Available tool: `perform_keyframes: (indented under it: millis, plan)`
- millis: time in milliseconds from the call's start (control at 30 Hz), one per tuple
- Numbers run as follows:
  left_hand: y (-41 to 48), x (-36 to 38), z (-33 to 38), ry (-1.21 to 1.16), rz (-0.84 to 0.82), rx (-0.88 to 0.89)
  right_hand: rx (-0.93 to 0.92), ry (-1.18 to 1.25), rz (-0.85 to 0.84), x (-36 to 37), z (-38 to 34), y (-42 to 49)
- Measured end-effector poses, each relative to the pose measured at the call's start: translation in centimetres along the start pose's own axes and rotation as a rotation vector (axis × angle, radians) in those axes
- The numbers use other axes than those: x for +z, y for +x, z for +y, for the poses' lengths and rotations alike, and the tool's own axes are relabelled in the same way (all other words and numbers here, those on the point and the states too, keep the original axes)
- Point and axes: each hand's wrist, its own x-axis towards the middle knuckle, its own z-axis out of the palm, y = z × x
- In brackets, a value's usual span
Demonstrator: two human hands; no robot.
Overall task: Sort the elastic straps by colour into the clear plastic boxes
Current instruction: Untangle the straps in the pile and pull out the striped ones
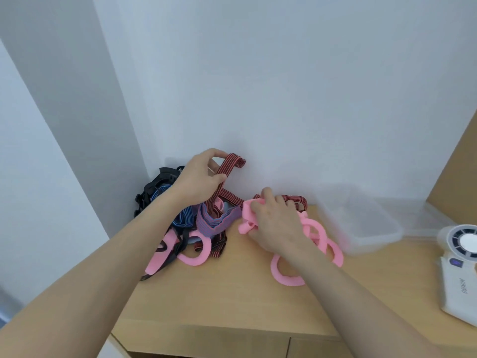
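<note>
Light wood forms the table top [232, 293], which is set against a white wall [284, 86]. A tangled pile of elastic straps [206, 226] is recorded at the back left of the surface, close to the wall corner; black [154, 187], blue [183, 215], purple-striped [219, 223] and pink [196, 259] pieces are mixed within it.

The left hand [200, 177] is raised above the pile. Its fingers and thumb are curled round a red-and-black striped strap [232, 164], the upper loop of which is lifted against the wall while the lower length trails down into the pile.

The right hand [276, 223] is placed just right of the pile, low over the table. A bunch of pink straps [249, 210] is gripped in its curled fingers, and further pink loops [286, 280] are spread on the wood beneath and beside the wrist. A second red-and-black strap [296, 200] is noted behind this hand.

A clear plastic box [374, 228] is stationed to the right, near the wall, apart from both hands; no strap is seen inside it. More clear plastic [418, 215] is visible beyond it, though its form cannot be determined. A white device [459, 285] is noted at the right edge.
</note>
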Motion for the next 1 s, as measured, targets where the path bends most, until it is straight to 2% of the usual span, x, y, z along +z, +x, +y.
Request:
perform_keyframes:
  millis: [167,367,467,567,633,767,867,1000]
  plan:
    - [-2.1,0.8,-0.8,0.188,-0.224,0.021,0.118,-0.059,-0.010,-0.5,1.9,0.4]
    - [-5.7,1.1,-1.3,0.406,-0.305,0.141,0.102,0.203,-0.103,-0.3,2.0,-0.7]
    - [-7.5,0.8,-1.7,0.716,-0.418,0.211,0.088,0.213,-0.161,-0.1,1.2,-1.5]
    - [-8.0,1.0,-2.2,0.954,-0.440,0.309,0.060,0.072,-0.088,0.9,0.2,-2.0]
    - [-7.4,0.8,-2.4,0.908,-0.413,0.328,0.070,0.086,-0.038,1.1,0.2,-1.9]
    - [-5.9,-0.2,-2.5,0.540,-0.362,0.238,0.099,0.098,0.093,0.8,0.3,-1.8]
    - [-4.1,-1.1,-1.6,0.336,-0.245,0.176,0.083,0.085,0.089,0.8,0.2,-2.4]
    - [-1.3,-1.9,0.7,0.264,-0.100,0.191,0.026,0.032,0.073,1.7,0.3,-3.8]
